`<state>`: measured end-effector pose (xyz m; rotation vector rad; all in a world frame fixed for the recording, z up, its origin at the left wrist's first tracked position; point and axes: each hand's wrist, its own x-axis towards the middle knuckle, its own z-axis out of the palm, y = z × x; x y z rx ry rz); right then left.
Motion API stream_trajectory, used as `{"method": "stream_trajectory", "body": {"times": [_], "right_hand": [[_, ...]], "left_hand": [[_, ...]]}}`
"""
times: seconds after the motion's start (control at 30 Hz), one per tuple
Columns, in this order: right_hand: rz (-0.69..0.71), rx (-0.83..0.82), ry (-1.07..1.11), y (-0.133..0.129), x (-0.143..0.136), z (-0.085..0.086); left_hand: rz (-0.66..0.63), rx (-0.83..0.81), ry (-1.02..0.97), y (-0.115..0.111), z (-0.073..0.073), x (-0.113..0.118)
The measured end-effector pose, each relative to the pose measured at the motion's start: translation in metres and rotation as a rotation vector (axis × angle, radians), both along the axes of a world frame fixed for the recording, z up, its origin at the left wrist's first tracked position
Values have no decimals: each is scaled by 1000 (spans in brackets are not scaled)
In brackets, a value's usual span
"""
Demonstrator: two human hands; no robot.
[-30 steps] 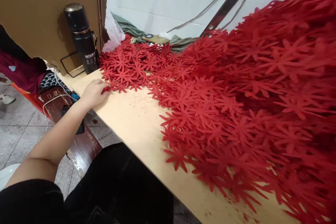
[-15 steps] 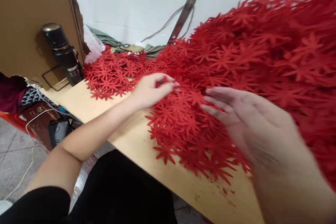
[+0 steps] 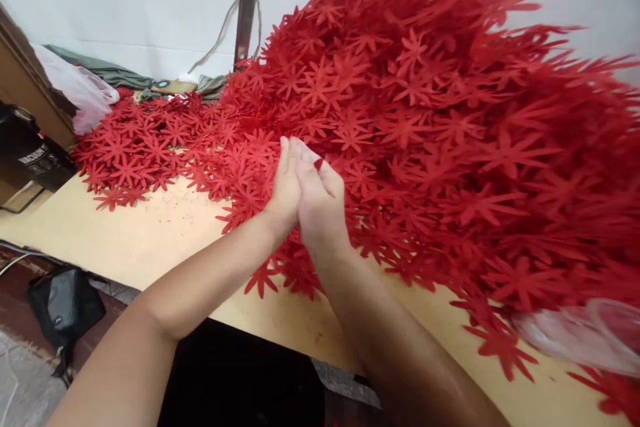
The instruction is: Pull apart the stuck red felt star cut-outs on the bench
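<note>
1. Head view, centre: the left hand [image 3: 285, 192] and right hand [image 3: 323, 203], apart a moment ago, now meet, fingers nearly closed; any hold cannot be told. Handling now looks two-handed.
2. Centre to right: red cutouts [image 3: 400, 127] heap the tabletop [image 3: 160, 240].

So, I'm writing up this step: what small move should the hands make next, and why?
Probably ease the left hand and right hand apart. They meet in front of the heap of red flower-shaped pieces, hiding whatever lies between them. A bit of red shows at the right hand's fingers, and I can't tell if it is held or part of the heap behind.
</note>
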<state>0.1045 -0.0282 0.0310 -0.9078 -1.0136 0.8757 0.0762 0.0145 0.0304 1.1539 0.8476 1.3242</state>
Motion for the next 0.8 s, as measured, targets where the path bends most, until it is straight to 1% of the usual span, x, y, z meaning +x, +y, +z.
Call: {"method": "stream_trajectory", "body": {"times": [0.1,0.17,0.27,0.33,0.4,0.5,0.53,0.6,0.7,0.8], "right_hand": [[32,34,-47,-2,-3,5],[39,22,-79,-1,1,5],[23,-80,-86,0,10,3],[13,-120,-76,-1,15,2],[-25,-100,-106,-4,20,3],[-134,-57,-206,-6,25,4],[-153,-55,-229,-6,26,4],[-148,-64,-242,-5,27,3],[-98,-18,-139,1,27,-3],[-114,24,29,8,26,-7]], "left_hand": [[45,-146,-98,-7,4,4],[43,-175,-131,-12,7,6],[-8,-145,-118,-24,7,7],[-49,-107,-92,-34,7,8],[-82,-78,-75,-44,8,8],[-113,-31,-100,-56,11,10],[-123,-31,-100,-58,12,11],[-143,-66,-69,-60,13,13],[-149,-142,-21,-58,13,12],[-158,-196,-137,-50,15,7]]}}
